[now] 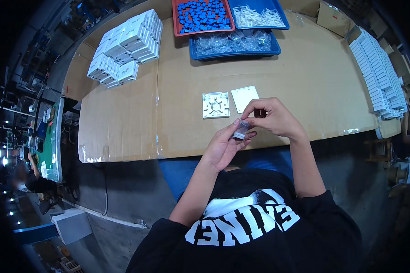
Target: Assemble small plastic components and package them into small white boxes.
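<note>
Just over the table's front edge, my left hand holds a small clear plastic bag between thumb and fingers. Something white shows at the bag's lower end; its kind is too small to tell. My right hand pinches the bag's upper end, thumb against forefinger. Beyond my hands lies an open square white plastic box base, its moulded inside facing up. Beside it on the right, a flat white cover rests at a slant, close to my right fingers.
Stacked white boxes stand at the far left. At the back are a red tray of blue parts, a blue tray of white pieces and a blue tray of clear bags. White parts line the right edge.
</note>
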The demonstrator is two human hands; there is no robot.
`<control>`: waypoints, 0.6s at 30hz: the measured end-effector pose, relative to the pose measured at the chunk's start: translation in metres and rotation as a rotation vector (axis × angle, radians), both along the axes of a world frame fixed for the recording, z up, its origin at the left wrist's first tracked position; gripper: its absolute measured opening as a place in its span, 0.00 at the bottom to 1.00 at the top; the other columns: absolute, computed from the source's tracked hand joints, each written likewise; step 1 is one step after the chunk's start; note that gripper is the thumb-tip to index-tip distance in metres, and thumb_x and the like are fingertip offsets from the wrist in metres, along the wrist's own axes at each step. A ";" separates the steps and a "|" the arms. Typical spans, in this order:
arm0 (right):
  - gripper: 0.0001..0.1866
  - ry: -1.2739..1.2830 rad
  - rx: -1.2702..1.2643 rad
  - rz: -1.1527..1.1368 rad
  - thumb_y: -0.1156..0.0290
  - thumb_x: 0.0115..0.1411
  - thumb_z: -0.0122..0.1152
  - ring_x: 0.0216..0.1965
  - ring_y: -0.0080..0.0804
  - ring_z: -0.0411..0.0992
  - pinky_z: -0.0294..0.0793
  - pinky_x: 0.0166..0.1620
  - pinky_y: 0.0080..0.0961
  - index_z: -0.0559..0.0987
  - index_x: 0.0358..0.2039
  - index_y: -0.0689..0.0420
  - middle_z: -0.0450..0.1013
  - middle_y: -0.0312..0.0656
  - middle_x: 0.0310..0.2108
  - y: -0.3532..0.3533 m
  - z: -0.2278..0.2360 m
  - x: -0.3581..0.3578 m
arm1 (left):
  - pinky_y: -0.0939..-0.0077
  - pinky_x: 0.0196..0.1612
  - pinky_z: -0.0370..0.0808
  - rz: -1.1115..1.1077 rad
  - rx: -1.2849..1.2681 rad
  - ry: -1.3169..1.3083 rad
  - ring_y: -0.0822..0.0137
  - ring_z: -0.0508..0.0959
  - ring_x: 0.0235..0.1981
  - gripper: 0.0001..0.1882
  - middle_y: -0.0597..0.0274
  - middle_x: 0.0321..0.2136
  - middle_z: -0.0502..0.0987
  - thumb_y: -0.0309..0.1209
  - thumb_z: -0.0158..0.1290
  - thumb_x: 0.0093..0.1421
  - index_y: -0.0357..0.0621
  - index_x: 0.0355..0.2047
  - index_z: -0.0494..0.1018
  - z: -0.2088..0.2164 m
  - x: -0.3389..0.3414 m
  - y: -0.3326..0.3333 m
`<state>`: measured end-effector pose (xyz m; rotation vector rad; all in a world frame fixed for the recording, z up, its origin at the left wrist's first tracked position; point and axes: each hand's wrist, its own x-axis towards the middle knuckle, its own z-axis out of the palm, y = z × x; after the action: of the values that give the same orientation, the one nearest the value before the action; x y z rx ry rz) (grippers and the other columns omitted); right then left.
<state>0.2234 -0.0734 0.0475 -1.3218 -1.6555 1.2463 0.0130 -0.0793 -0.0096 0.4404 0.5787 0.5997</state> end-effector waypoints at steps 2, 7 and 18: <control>0.06 -0.006 0.084 0.030 0.75 0.58 0.68 0.30 0.21 0.69 0.68 0.35 0.21 0.85 0.36 0.61 0.76 0.35 0.29 -0.002 0.005 -0.003 | 0.69 0.55 0.75 -0.003 0.034 0.022 0.62 0.79 0.53 0.25 0.56 0.52 0.79 0.46 0.46 0.75 0.38 0.60 0.70 -0.003 -0.001 0.000; 0.06 -0.024 0.117 0.090 0.75 0.59 0.66 0.38 0.25 0.73 0.72 0.42 0.24 0.85 0.36 0.62 0.77 0.38 0.41 -0.004 0.007 0.002 | 0.68 0.56 0.76 0.005 0.098 0.085 0.60 0.80 0.53 0.26 0.52 0.52 0.78 0.47 0.44 0.75 0.36 0.59 0.70 0.002 0.001 -0.001; 0.06 -0.099 0.113 0.219 0.75 0.58 0.71 0.41 0.28 0.77 0.75 0.48 0.26 0.85 0.35 0.62 0.79 0.41 0.42 -0.001 0.028 0.012 | 0.73 0.53 0.76 0.070 0.449 0.245 0.67 0.82 0.48 0.24 0.55 0.44 0.83 0.44 0.47 0.75 0.33 0.54 0.76 0.024 0.001 -0.005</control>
<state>0.2354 -0.0744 0.0757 -1.1753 -1.9539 1.2056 0.0138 -0.0847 0.0141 0.9284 0.6952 0.7509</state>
